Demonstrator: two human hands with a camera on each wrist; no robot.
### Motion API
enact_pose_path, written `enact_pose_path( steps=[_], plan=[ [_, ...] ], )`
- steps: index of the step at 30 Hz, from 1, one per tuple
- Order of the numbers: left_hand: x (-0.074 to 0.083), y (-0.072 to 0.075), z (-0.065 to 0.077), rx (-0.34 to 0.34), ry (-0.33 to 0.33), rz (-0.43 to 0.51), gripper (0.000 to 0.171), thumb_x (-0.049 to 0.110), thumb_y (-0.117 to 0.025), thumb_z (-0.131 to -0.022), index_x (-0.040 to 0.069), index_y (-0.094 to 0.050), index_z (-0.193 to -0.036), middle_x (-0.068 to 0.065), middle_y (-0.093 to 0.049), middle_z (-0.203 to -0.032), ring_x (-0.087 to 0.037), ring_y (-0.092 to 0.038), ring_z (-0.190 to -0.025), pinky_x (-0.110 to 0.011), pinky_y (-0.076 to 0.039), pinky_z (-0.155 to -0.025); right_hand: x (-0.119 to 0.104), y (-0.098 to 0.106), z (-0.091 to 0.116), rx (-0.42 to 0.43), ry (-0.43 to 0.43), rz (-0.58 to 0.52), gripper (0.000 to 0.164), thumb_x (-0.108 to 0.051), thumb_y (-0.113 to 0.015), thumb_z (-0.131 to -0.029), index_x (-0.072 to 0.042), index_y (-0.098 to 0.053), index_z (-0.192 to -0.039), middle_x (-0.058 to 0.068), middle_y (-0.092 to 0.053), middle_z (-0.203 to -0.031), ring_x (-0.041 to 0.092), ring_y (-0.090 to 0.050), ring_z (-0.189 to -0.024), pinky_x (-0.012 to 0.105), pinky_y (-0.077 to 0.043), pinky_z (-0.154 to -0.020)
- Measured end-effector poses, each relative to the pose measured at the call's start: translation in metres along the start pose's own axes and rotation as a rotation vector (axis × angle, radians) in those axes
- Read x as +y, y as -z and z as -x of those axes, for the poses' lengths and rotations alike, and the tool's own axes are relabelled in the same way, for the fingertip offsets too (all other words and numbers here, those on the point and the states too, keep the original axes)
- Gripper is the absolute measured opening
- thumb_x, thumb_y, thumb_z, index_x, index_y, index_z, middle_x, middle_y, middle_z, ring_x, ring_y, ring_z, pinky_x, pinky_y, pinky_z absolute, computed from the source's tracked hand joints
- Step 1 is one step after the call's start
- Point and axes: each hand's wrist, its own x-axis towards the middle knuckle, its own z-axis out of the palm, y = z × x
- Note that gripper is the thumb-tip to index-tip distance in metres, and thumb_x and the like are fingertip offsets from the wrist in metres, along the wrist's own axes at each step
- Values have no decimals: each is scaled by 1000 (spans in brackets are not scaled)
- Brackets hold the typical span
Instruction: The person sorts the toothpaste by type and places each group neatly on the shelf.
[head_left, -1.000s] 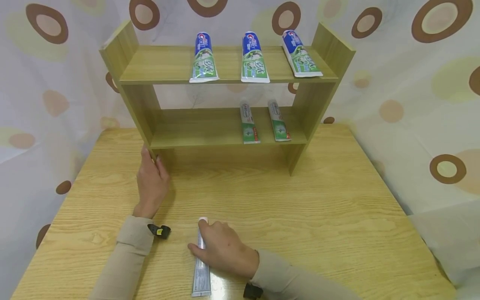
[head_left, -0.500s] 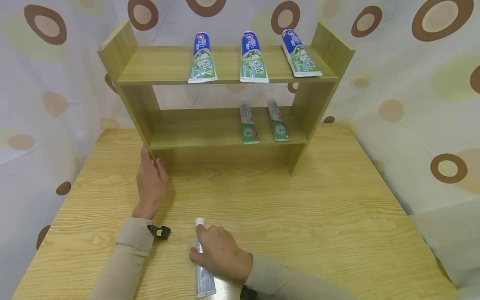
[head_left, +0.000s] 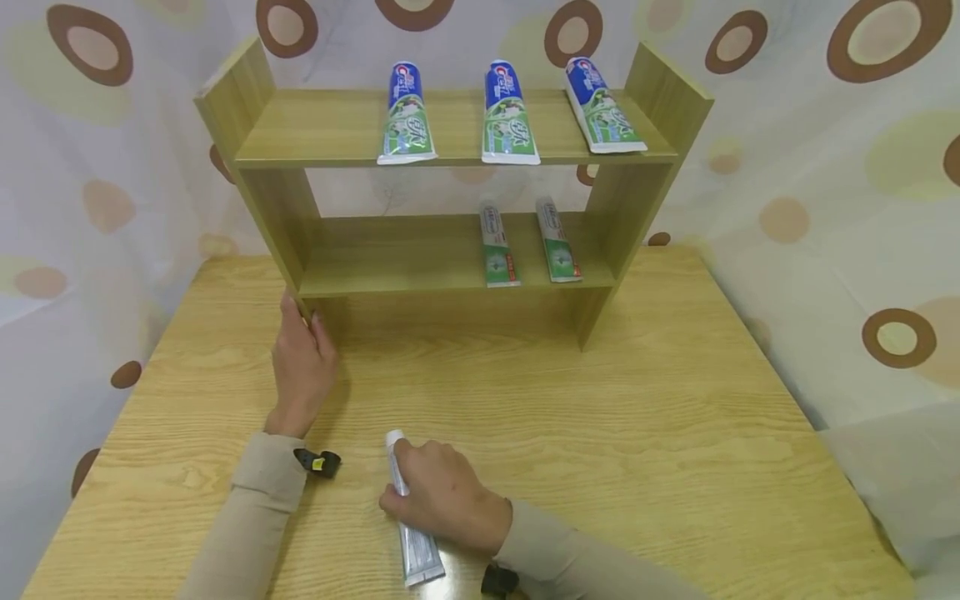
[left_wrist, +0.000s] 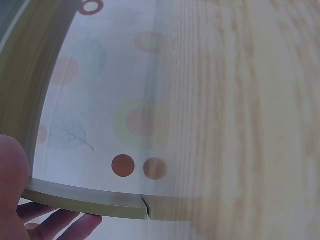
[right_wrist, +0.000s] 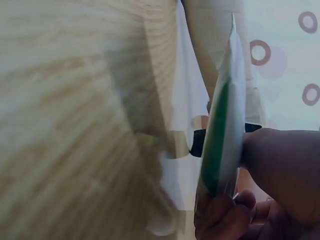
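Note:
In the head view my left hand (head_left: 302, 367) grips the lower left side panel of a two-tier wooden shelf (head_left: 390, 254). The left wrist view shows the thumb (left_wrist: 11, 175) on one side of the panel (left_wrist: 90, 200) and the fingers (left_wrist: 62, 225) on the other. Close to the front of the table, my right hand (head_left: 448, 498) holds a toothpaste tube (head_left: 422, 557) by its middle, white cap pointing away and printed grey side up. Seen from the right wrist, the tube (right_wrist: 224, 125) is edge-on above the wood, showing a green and white side between thumb and fingers.
Three blue-and-green toothpaste tubes (head_left: 510, 117) lie on the upper board. Two white-and-green tubes (head_left: 498, 246) lie on the right half of the lower board. A wooden table (head_left: 637, 467) carries the shelf; a patterned curtain (head_left: 825, 200) hangs behind and beside it.
The tube in my right hand has turned: its cap end has shifted left and its flat end has swung right. My left hand stays at the shelf panel.

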Motion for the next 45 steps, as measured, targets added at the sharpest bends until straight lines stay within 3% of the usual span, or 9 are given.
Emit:
enact_pose_path(
  steps=[9, 16, 23, 31, 34, 37, 40, 45],
  plan=[
    [0, 0, -1, -2, 9, -8, 50, 10, -42, -116, -3, -32, -163, -41, -61, -140, -61, -67, -124, -74, -56, -98, 3, 12, -4, -9, -36, -101, 19, -19, -77, -89, -9, -62, -95, -10, -49, -60, -6, -39, -47, 10, -34, -40],
    [0, -1, -2, -1, -2, -5, 52, 10, -42, -116, -2, -30, -164, -41, -60, -142, -60, -66, -126, -73, -55, -99, 4, 19, -7, -33, -92, -317, 22, -17, -73, -93, -10, -54, -102, -10, -45, -64, -6, -42, -48, 12, -39, -40],
    [-1, -2, -2, -3, -2, -4, 52, 11, -42, -116, 1, -28, -166, -39, -59, -145, -59, -66, -128, -73, -56, -100, 8, 25, -11, 7, -93, -491, 22, -12, -57, -100, -10, -41, -113, 1, -54, -74, 1, -49, -51, 16, -43, -43],
    [-1, -2, -3, -3, 13, -9, 51, 12, -42, -116, 0, -30, -164, -40, -60, -142, -60, -68, -123, -73, -56, -96, 10, 31, -15, 15, -112, -643, 25, -10, -39, -108, -7, -37, -133, -3, -51, -68, 0, -42, -43, 17, -35, -38],
    [-1, -2, -3, -3, 19, -10, 50, 13, -43, -116, 0, -31, -164, -39, -61, -141, -60, -67, -124, -73, -55, -97, 11, 34, -18, 41, -106, -691, 27, -15, -45, -111, -8, -36, -136, -1, -59, -74, 1, -48, -46, 19, -42, -41],
    [-1, -2, -3, -8, 21, -14, 50, 13, -43, -116, 1, -31, -164, -39, -61, -141, -60, -66, -126, -73, -55, -98, 11, 36, -19, 69, -104, -710, 37, -18, -59, -108, -10, -36, -135, 4, -66, -80, 1, -55, -48, 23, -51, -43],
    [-1, -2, -3, -7, 21, -17, 50, 13, -43, -116, 0, -31, -163, -40, -61, -139, -61, -67, -123, -73, -56, -96, 10, 38, -20, 97, -90, -683, 47, -13, -71, -101, -9, -37, -133, 9, -69, -81, 1, -58, -49, 25, -53, -43],
    [0, -1, -1, -5, 25, -25, 50, 13, -43, -116, -1, -31, -163, -40, -61, -139, -61, -67, -123, -73, -56, -96, 10, 45, -21, 135, -82, -619, 49, -3, -75, -93, -5, -42, -130, 13, -74, -85, 2, -59, -51, 23, -53, -44]
  ],
)
